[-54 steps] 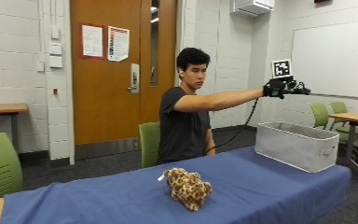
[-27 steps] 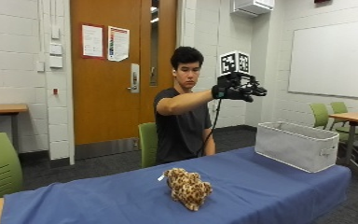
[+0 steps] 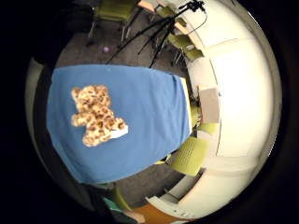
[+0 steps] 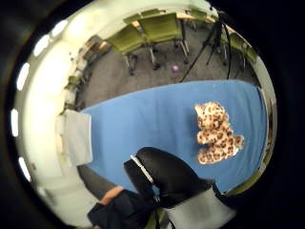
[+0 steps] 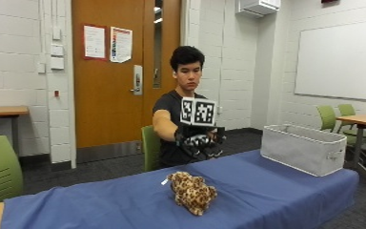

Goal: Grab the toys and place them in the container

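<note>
Spotted plush toy (image 5: pixel 192 191) lies on blue tablecloth (image 5: pixel 284 191), well apart from grey container (image 5: pixel 303 153). Gloved right hand (image 5: pixel 198 144) hovers above, fingers relaxed, holding nothing. Toy not yet picked up.

Even, bright overhead room light; soft focus throughout. Glare blows out the pale curved wall (image 3: pixel 243 93) at 3 o'clock. Palm views bend strongly at black rims.
</note>
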Available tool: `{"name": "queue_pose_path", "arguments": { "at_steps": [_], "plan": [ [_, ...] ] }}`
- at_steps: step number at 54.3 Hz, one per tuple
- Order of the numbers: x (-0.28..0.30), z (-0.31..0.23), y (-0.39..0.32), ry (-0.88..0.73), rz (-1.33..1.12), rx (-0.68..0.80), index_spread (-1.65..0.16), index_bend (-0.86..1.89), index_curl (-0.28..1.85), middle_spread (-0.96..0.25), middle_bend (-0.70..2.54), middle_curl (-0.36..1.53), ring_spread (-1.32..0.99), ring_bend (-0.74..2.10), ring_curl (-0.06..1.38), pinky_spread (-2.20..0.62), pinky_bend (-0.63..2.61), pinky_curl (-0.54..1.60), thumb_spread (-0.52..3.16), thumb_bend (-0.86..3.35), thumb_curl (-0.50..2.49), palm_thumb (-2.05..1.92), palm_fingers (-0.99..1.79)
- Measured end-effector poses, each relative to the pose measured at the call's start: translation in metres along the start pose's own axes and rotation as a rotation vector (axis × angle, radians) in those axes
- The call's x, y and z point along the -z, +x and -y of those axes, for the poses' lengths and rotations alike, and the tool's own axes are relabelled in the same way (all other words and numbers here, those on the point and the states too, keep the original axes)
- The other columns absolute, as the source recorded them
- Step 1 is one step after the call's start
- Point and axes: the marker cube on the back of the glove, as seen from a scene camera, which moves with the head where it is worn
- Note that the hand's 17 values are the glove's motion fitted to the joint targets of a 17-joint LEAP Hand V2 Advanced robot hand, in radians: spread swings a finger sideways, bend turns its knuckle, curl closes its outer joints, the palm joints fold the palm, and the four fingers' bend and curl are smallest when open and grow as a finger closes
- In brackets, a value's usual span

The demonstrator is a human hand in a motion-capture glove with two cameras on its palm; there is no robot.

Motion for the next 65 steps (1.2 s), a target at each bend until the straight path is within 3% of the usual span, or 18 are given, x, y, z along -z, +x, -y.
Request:
{"name": "queue_pose_path", "arguments": {
  "at_steps": [12, 23, 33, 39, 44, 45, 47, 53, 65],
  "plan": [
    [-0.094, 0.010, 0.014, -0.156, 0.051, -0.032, -0.15, 0.13, 0.40, -0.08, 0.25, 0.43, -0.27, 0.36, 0.26, -0.09, 0.68, 0.34, 0.96, -0.08, 0.20, -0.10, -0.10],
    [-0.140, 0.008, 0.024, -0.265, 0.049, -0.044, -0.15, 0.09, 0.34, -0.06, 0.17, 0.40, -0.26, 0.29, 0.26, -0.08, 0.70, 0.35, 0.96, -0.08, 0.20, -0.10, -0.15],
    [-0.157, -0.001, 0.037, -0.260, 0.114, -0.051, -0.15, 0.07, 0.27, -0.04, 0.12, 0.34, -0.22, 0.25, 0.26, -0.07, 0.87, 0.39, 0.99, -0.04, 0.22, -0.02, -0.21],
    [-0.155, 0.000, 0.038, -0.255, 0.149, -0.055, -0.19, 0.12, 0.26, -0.03, 0.12, 0.31, -0.23, 0.36, 0.30, -0.12, 0.95, 0.41, 1.04, 0.01, 0.25, 0.09, -0.08],
    [-0.153, 0.000, 0.039, -0.226, 0.185, -0.071, -0.23, 0.24, 0.29, -0.06, 0.21, 0.32, -0.30, 0.43, 0.30, -0.18, 0.85, 0.37, 1.09, 0.04, 0.27, 0.19, 0.21],
    [-0.153, 0.000, 0.039, -0.218, 0.191, -0.074, -0.22, 0.16, 0.28, -0.04, 0.15, 0.31, -0.28, 0.41, 0.30, -0.18, 0.89, 0.38, 1.08, 0.01, 0.27, 0.14, 0.05],
    [-0.151, -0.001, 0.039, -0.192, 0.198, -0.079, -0.25, 0.31, 0.33, -0.08, 0.25, 0.34, -0.33, 0.44, 0.31, -0.22, 0.83, 0.36, 1.14, 0.08, 0.29, 0.26, 0.34],
    [-0.146, -0.003, 0.036, -0.103, 0.165, -0.098, -0.30, 0.46, 0.39, -0.17, 0.26, 0.35, -0.44, 0.47, 0.31, -0.29, 0.79, 0.34, 1.23, 0.17, 0.34, 0.43, 0.62],
    [-0.133, -0.014, 0.032, -0.122, 0.168, -0.127, -0.33, 0.27, 0.40, -0.32, 0.52, 0.45, -0.51, 0.73, 0.39, -0.42, 0.75, 0.34, 1.05, 0.19, 0.48, 0.60, 1.15]
  ]
}}
